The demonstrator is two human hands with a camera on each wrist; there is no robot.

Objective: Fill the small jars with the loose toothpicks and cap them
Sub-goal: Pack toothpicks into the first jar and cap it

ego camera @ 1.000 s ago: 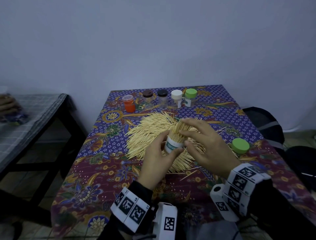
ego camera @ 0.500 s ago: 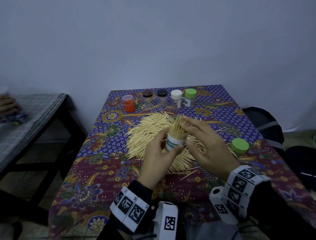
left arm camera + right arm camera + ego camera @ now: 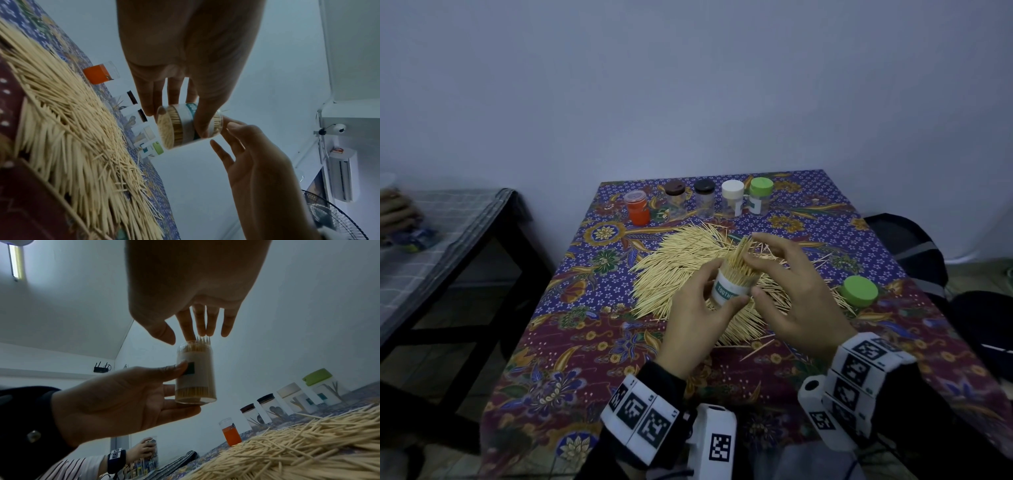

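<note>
My left hand (image 3: pixel 709 291) grips a small clear jar (image 3: pixel 731 291) with a white and teal label, held tilted above the loose toothpick pile (image 3: pixel 681 260). The jar is packed with toothpicks, and some tips stick out past its mouth. My right hand (image 3: pixel 755 277) hovers at the mouth with straight, spread fingers touching those tips. A loose green cap (image 3: pixel 859 291) lies on the cloth to the right. In the right wrist view the jar (image 3: pixel 195 378) stands upright in my left hand (image 3: pixel 123 399). The left wrist view shows the jar (image 3: pixel 179 128) from below.
Along the far table edge stand an orange jar (image 3: pixel 637 209) and capped jars with brown (image 3: pixel 675 198), black (image 3: pixel 704 197), white (image 3: pixel 732 198) and green (image 3: pixel 760 195) lids. A bench with checked cloth (image 3: pixel 431 233) is at left, where another person's hand (image 3: pixel 393 212) works. Dark bags (image 3: pixel 914 260) sit at right.
My right hand has let go of the toothpick bundle it held in the jar; its fingers now spread over the tips. My left hand keeps the jar in about the same place.
</note>
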